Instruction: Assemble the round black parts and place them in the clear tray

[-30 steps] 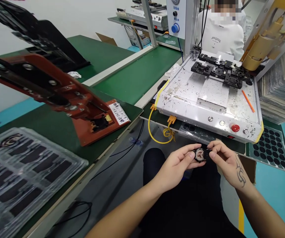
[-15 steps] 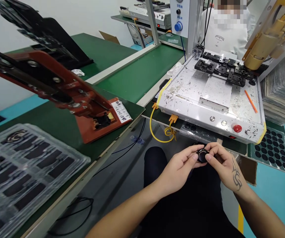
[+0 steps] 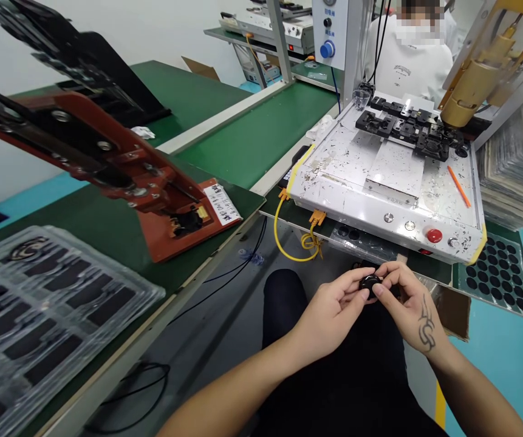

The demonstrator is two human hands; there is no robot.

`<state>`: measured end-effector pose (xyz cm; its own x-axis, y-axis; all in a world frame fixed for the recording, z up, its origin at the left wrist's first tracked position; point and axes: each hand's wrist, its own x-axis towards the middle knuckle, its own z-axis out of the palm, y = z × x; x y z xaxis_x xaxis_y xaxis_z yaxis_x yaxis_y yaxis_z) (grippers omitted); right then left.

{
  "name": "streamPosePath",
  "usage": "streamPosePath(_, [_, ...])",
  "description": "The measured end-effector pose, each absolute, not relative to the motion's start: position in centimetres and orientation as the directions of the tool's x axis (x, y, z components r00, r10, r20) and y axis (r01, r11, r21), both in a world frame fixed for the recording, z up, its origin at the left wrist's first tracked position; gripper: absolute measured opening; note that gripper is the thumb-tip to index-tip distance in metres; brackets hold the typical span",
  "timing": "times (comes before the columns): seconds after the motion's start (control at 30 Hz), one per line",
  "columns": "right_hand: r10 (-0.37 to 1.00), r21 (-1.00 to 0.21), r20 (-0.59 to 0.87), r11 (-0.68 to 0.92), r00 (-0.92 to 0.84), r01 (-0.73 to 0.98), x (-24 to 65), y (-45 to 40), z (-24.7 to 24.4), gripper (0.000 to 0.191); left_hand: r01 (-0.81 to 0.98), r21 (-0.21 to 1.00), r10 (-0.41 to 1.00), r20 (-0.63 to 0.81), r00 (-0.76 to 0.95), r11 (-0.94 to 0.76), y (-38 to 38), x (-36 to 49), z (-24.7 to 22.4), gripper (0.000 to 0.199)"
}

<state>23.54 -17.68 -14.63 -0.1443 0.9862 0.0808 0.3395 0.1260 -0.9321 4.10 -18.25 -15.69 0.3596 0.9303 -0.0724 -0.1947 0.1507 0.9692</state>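
A small, glossy black round part sits between my two hands, above my lap and just in front of the white machine. My left hand pinches it from the left with thumb and fingers. From the other side my right hand grips it, the thumb pressed on its face. What exactly the part is cannot be made out, and my fingers cover most of its edge.
The white machine carries black fixtures and an orange stick. A sheet of black discs lies at its right. On the left bench stand a red press and plastic trays. A person in white is beyond.
The black part has tilted in my fingers, and my left thumb has slid down to its lower edge. My right hand has shifted slightly left. The person behind has lowered their head.
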Motion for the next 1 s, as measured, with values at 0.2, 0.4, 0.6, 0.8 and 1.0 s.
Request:
streamPosePath(0.2, [0.982, -0.889, 0.132, 0.178, -0.137, 0.422, 23.7, -17.3, -15.0, 0.027, 0.004, 1.000, 0.946, 0.024, 0.323, -0.027, -18.3, 3.9, -16.0, 0.038])
streamPosePath(0.4, [0.901, -0.796, 0.255, 0.402, -0.350, 0.453, 24.2, -16.6, -15.4, 0.018, 0.172, 0.979, 0.905, 0.025, 0.425, -0.108, -17.4, 2.6, -15.0, 0.056])
streamPosePath(0.6, [0.972, -0.922, 0.120, 0.185, -0.201, 0.341, 23.4, -16.4, -14.6, 0.018, -0.048, 0.997, 0.934, -0.042, 0.354, 0.063, -17.3, 2.6, -14.8, 0.055])
streamPosePath(0.8, [0.986, -0.988, -0.106, -0.089, -0.131, 0.126, 22.5, -16.7, -15.2, 0.036, -0.139, 0.976, 0.965, -0.131, 0.229, 0.165, -17.8, 3.5, -14.9, 0.026])
streamPosePath(1.0, [0.976, -0.987, -0.139, -0.123, -0.166, 0.104, 22.5, -16.8, -14.6, 0.038, -0.073, 0.993, 0.974, -0.077, 0.213, 0.094, -17.8, 3.3, -14.3, 0.022])
